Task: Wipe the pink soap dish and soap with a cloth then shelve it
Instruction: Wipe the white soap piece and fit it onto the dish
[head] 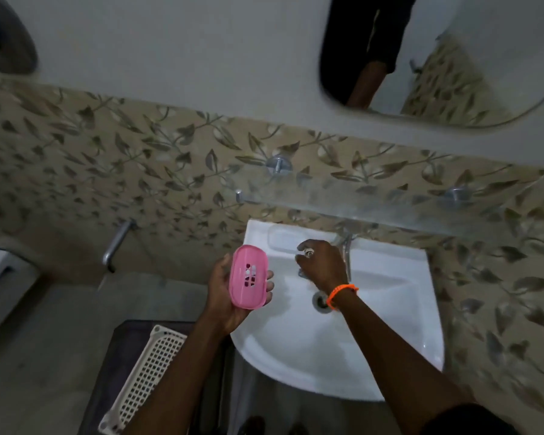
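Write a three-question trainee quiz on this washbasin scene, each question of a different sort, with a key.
1. True or false: the pink soap dish lies on the glass shelf.
2. Which hand wears the orange wristband? A) left hand B) right hand
3. Fill in: the right hand reaches over the white ____ toward the tap.

Key:
1. False; the left hand holds it beside the washbasin.
2. B
3. washbasin
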